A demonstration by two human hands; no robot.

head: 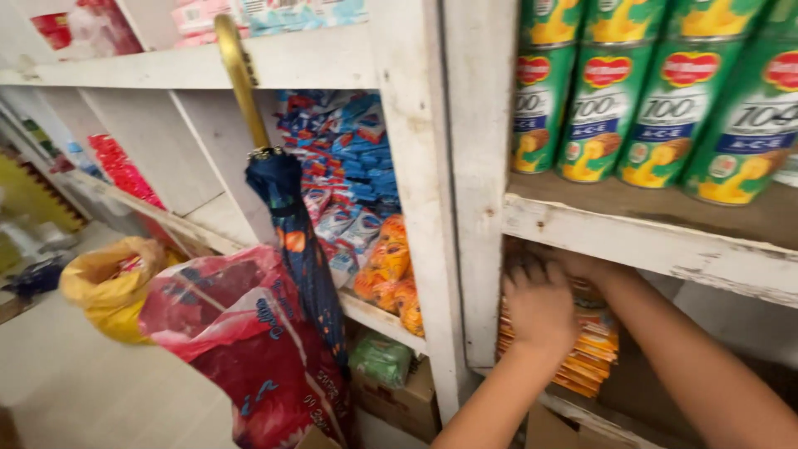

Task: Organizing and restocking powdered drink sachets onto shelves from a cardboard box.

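My left hand (pixel 540 306) reaches into the lower right shelf compartment, back of the hand toward me, with its fingers bent over a stack of flat orange packets (pixel 600 353). My right hand (pixel 586 268) comes in from the right, just behind and above the left one. It sits in the shadow under the shelf board and touches the top of the same stack. Most of its fingers are hidden.
Green juice cans (pixel 665 91) stand in a row on the white wooden shelf (pixel 632 237) above. To the left are blue and orange snack sachets (pixel 357 183), a folded dark umbrella (pixel 295 241) hanging by its handle, a red plastic bag (pixel 241 341), a yellow bag (pixel 112 287) and cardboard boxes (pixel 399 399).
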